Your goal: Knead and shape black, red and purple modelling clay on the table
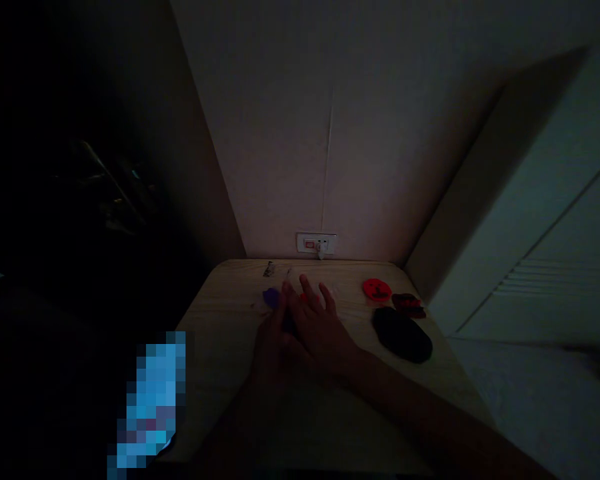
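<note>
The scene is dim. My right hand (316,319) lies over the middle of a small wooden table (230,333), fingers stretched out and spread toward the wall. My left hand (271,347) rests beside it, partly under it, and its fingers are hard to make out. A small purple piece (271,297) lies just beyond my left fingertips. A bit of red (304,297) shows under my right fingers. To the right sit a round red lid-like disc (377,290), a dark red piece (408,305) and a black oval lump (403,334).
A wall socket with a plug (317,244) sits on the wall behind the table. A small dark item (269,269) lies near the table's back edge. White cabinet panels (545,220) stand at the right. A blurred blue patch (153,400) is at the lower left.
</note>
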A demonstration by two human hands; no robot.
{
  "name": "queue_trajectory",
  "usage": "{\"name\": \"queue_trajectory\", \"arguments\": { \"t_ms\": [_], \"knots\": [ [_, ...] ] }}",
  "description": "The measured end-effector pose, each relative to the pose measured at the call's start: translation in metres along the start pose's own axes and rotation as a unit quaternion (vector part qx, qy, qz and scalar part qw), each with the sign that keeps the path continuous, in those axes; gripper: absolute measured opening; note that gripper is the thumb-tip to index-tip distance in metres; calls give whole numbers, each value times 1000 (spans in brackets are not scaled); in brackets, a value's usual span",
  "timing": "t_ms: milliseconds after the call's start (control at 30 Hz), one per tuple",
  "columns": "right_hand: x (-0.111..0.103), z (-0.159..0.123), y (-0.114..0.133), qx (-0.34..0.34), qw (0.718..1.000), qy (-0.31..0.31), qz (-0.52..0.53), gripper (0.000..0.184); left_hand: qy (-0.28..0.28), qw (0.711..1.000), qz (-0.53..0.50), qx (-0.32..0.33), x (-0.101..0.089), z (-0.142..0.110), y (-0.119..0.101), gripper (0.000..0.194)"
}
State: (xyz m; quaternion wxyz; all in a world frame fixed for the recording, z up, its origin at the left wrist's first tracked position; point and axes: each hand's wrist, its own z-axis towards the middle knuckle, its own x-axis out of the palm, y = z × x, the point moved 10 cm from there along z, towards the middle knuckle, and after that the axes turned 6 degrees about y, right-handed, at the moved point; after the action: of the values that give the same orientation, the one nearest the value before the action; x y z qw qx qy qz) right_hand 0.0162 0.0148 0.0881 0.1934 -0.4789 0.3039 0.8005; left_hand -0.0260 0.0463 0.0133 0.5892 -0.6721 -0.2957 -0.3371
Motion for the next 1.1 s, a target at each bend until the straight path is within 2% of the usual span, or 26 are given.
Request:
{"name": "queue_trajectory", "arguments": {
  "t_ms": [33,67,100,133,200,300,367,467,600,767,833,933,1000,1100],
  "knots": [
    [-3,3,-3,3,1000,-5,25,68,-24,1000,4,4,-11,-5,-9,18],
    [-6,8,-8,17,998,-16,56,63,-84,996,20,6,-29,-11,-18,14],
    [-9,13,-17,43,994,-32,90,58,-138,990,36,6,-45,-19,-28,11],
    [-12,18,-30,88,987,-55,123,53,-168,985,48,0,-55,-25,-36,14],
    [-5,34,-45,147,979,-47,130,46,-177,983,54,-7,-64,-31,-49,24],
    [21,66,-42,141,989,34,22,41,-183,982,36,-11,-68,-35,-58,35],
    [44,80,-41,145,983,107,-44,44,-187,982,13,-21,-69,-35,-56,41],
    [63,92,-45,164,973,144,-72,39,-193,980,-31,-46,-71,-34,-52,46],
    [65,96,-52,192,968,138,-85,30,-189,977,-78,-57,-74,-32,-53,38],
    [44,90,-58,215,968,100,-80,33,-206,971,-118,-19,-86,-27,-55,21],
    [26,83,-57,203,977,49,-27,38,-208,969,-129,-16,-88,-24,-52,18],
    [1,63,-42,126,988,-25,86,32,-170,976,-131,-22,-76,-17,-47,15],
    [-5,46,-24,50,992,-31,107,40,-145,982,-123,-24,-63,-13,-43,17],
    [0,23,-4,-15,999,-13,48,41,-117,986,-110,-54,-42,-7,-27,25]
  ]
}}
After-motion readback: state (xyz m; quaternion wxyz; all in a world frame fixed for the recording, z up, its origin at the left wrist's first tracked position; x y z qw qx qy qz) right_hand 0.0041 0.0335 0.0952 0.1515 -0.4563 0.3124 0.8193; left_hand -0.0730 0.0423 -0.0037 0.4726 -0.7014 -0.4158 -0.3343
